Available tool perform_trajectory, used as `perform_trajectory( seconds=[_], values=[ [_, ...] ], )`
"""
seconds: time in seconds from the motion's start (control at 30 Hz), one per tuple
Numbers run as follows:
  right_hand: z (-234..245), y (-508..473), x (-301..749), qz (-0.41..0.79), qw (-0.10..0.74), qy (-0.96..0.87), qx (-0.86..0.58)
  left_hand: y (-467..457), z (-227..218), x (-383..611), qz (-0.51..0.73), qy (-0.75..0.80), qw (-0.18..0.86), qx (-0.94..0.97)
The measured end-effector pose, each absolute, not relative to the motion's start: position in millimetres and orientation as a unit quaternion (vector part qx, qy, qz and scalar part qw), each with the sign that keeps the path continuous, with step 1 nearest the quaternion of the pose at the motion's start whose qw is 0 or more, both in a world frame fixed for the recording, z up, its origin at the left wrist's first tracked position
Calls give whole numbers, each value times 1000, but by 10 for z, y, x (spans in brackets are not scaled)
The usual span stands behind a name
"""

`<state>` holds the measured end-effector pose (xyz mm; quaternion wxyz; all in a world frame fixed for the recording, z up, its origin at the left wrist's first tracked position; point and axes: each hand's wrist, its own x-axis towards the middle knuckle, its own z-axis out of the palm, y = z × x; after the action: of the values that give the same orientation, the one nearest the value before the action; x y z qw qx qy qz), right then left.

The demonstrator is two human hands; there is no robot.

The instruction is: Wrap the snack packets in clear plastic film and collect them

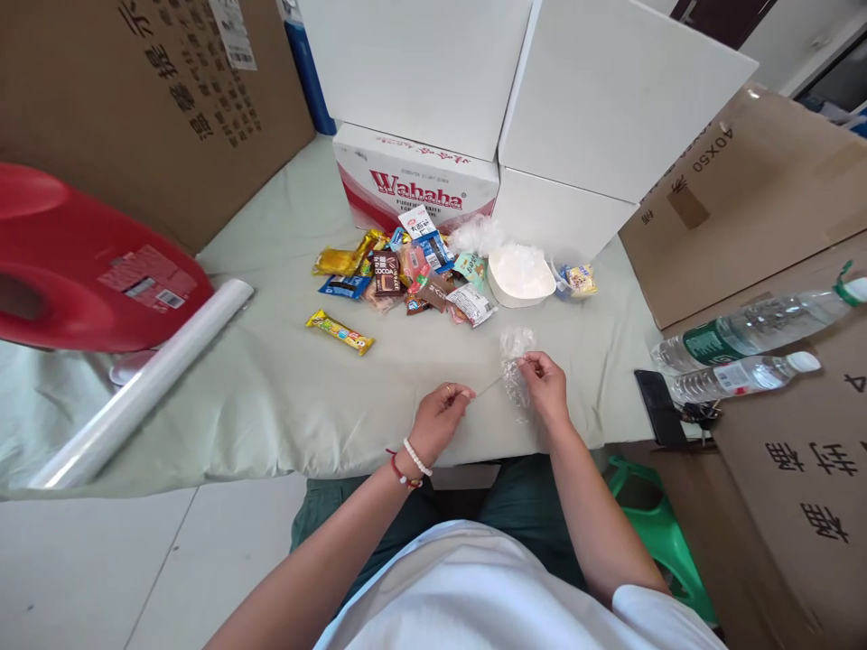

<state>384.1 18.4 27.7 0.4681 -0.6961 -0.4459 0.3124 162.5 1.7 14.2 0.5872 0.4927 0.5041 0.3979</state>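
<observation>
My left hand [437,421] is closed in a pinch on one end of a thin, taut strand of clear plastic. From there the strand runs to my right hand [547,390], whose fingertips pinch a crumpled clear plastic film [516,343] just above the table. Beyond my hands, a white bowl [520,278] stands on the cloth, with bunched clear plastic [478,235] beside it. A heap of wrapped snacks [414,271] lies to the bowl's left. Nearer to me, a yellow snack bar [340,332] lies apart from the heap.
A Wahaha carton [416,185] and white boxes [582,108] back the table. At left are a roll of plastic film [145,384] and a red jug [95,262]. A small snack packet [579,280], water bottles [765,320] and a phone [658,408] are at right.
</observation>
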Motion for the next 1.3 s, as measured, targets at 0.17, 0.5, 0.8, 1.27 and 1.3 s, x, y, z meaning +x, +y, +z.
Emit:
perform_trajectory(
  seconds=[0.17, 0.5, 0.8, 1.27, 1.3],
  values=[
    [325, -165, 3605, 559, 574, -263, -538, 22, 268, 1718, 411, 442, 742, 291],
    [213, -330, 3462, 659, 506, -200, -520, 167, 290, 1651, 452, 428, 762, 176],
    [559, -511, 3694, 150, 552, -435, -696, 150, 257, 1663, 513, 527, 624, 265],
    [384, -307, 3127, 566, 451, -430, -540, 68, 311, 1541, 441, 456, 719, 285],
    [394, -309, 3145, 578, 456, -412, -537, 70, 305, 1516, 440, 450, 725, 280]
  ],
)
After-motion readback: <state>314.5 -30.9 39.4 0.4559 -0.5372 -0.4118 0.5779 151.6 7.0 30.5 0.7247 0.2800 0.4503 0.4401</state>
